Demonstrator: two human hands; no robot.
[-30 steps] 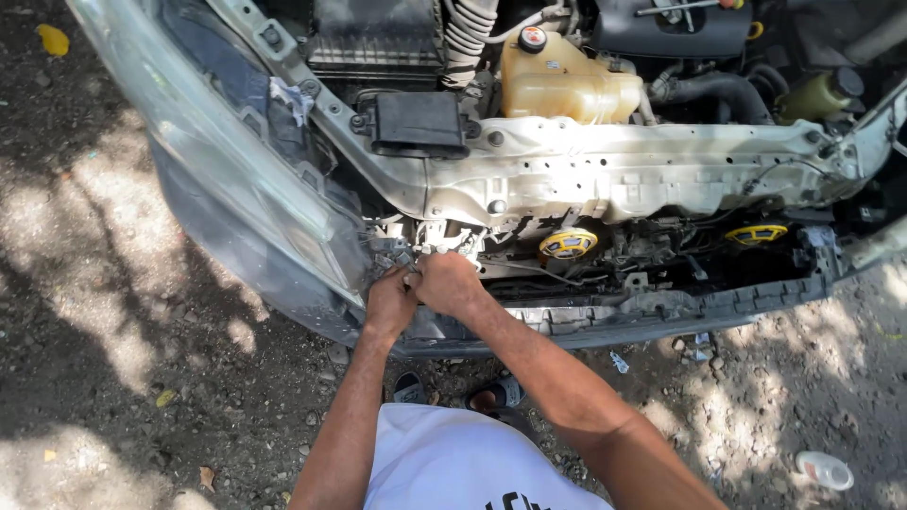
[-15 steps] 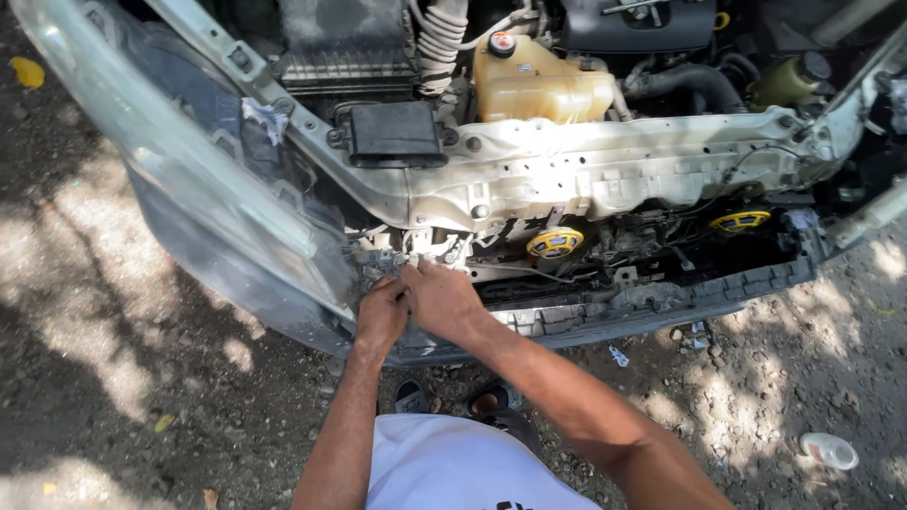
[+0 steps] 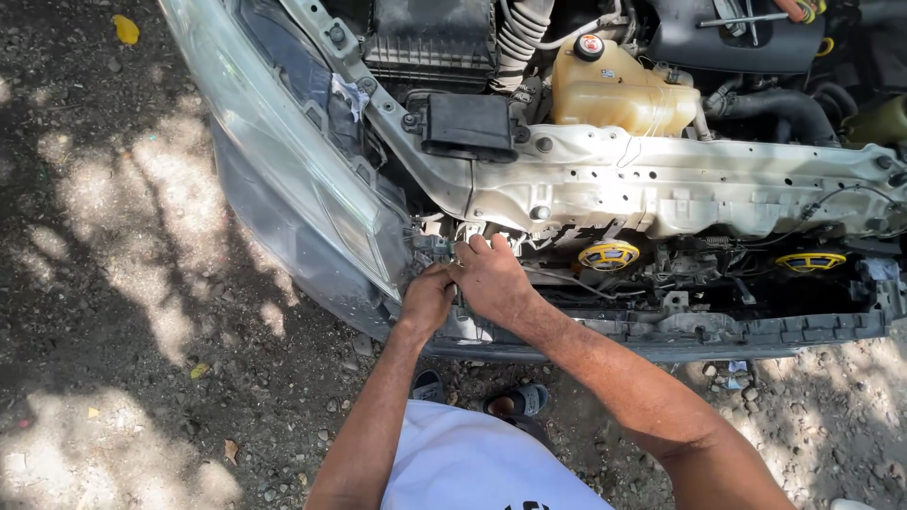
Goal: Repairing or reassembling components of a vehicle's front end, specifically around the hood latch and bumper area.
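Dirt ground (image 3: 142,312) lay under an open engine bay. Both hands met just below the white crossmember (image 3: 680,184): left hand (image 3: 427,300) fisted on a small fitting (image 3: 430,247), right hand (image 3: 491,279) curled beside it. Above the crossmember, a yellowish reservoir (image 3: 609,90) stood capped, contents unclear.

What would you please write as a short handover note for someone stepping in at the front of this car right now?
Left hand: closed on something small, not clear what, at the inner corner of the clear plastic headlight.
Right hand: beside the left and touching it, fingers reaching up under the cream-white metal front crossmember.
Done: front cover is off; the yellow round horns and grey plastic lower beam are exposed.
Left: headlight sits in place; whatever both hands are working at that corner is unfinished.
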